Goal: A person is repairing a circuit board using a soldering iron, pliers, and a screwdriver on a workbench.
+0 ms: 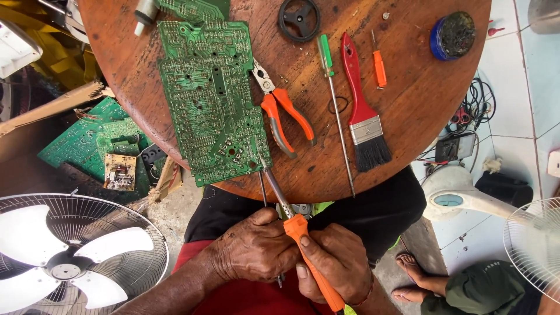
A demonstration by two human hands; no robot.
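A large green circuit board (pixel 213 99) lies solder side up on the round wooden table (pixel 420 99). My right hand (pixel 338 262) grips an orange-handled soldering iron (pixel 309 262); its metal tip touches the board's near right corner. My left hand (pixel 256 251) sits close beside it below the table edge and holds a thin metal rod or wire (pixel 263 192) that reaches up to the same corner.
On the table lie orange-handled pliers (pixel 283 114), a green-handled screwdriver (pixel 335 99), a red-handled brush (pixel 361 111), a small orange tool (pixel 379 64), a black wheel (pixel 298 18) and a blue tin (pixel 454 36). Fans (pixel 70 256) and spare green boards (pixel 99 146) stand left; another person's feet (pixel 417 280) are at the right.
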